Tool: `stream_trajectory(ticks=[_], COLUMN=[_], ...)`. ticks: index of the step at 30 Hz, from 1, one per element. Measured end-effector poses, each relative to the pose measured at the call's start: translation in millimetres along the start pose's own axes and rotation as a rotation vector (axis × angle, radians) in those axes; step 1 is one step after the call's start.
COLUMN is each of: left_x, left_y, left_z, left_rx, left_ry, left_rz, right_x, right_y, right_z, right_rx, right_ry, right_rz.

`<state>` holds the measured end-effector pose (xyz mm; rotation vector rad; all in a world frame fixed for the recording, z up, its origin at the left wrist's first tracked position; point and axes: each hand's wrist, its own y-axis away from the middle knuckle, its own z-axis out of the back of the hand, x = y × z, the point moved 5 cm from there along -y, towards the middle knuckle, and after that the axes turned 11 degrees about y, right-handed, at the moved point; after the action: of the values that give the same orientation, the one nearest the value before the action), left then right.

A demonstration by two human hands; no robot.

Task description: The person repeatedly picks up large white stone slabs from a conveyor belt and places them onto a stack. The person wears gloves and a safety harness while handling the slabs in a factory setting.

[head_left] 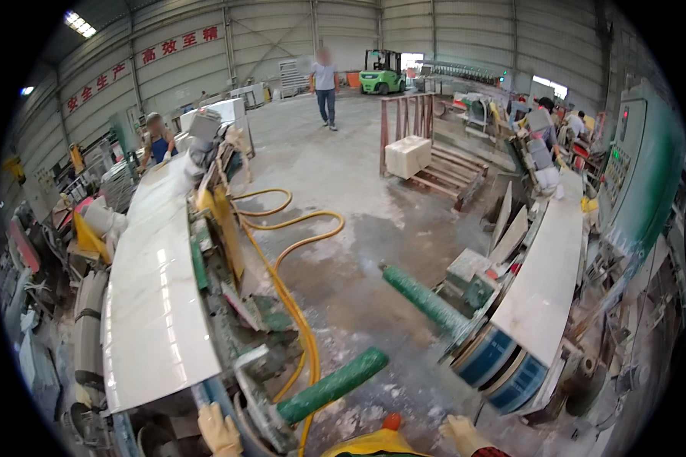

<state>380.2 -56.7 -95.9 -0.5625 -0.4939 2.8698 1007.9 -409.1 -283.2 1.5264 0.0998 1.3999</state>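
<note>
My left hand (219, 431), in a pale cream glove, is at the near end of the left machine, just below a long white polished stone slab (151, 305). Its fingers point forward, stretched out beside the blue belt (209, 392), and hold nothing visible; whether they touch the machine I cannot tell. Low at the right, my right hand (463, 436) wears a similar glove, its fingers apart and empty. Between the hands shows a yellow apron (377, 443) on my body, with an orange-red knob-like thing (392, 421) at its top.
Green rollers (334, 385) (427, 301) jut into the aisle from both machines. Yellow hoses (301, 327) run along the floor. Another white slab (537, 282) lies on the right machine. Beyond are a pallet (453, 171) with a white block, a green forklift (383, 75) and a walking person (325, 84).
</note>
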Motion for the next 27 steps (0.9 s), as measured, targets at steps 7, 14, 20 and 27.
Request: stream_trajectory(ticks=[7,14,20,27], left_x=[-31,-8,-22,12], left_y=[-7,0,-13,4], left_z=[33,24,70,107], left_rx=[-0.063,0.095,0.366,0.237], left_ry=[-0.010,-0.010,0.120,0.408], left_rz=[-0.067,0.016,-0.116,-0.553], right_x=[-56,-62,-44,-53], right_y=[71,125,116,121], right_z=[-125,-168,-185,-301], right_rx=[0.286,0.480,0.369,0.416], right_ry=[-0.082,0.284,0.422,0.566], right_rz=[-0.096,-0.105,-0.021,-0.087])
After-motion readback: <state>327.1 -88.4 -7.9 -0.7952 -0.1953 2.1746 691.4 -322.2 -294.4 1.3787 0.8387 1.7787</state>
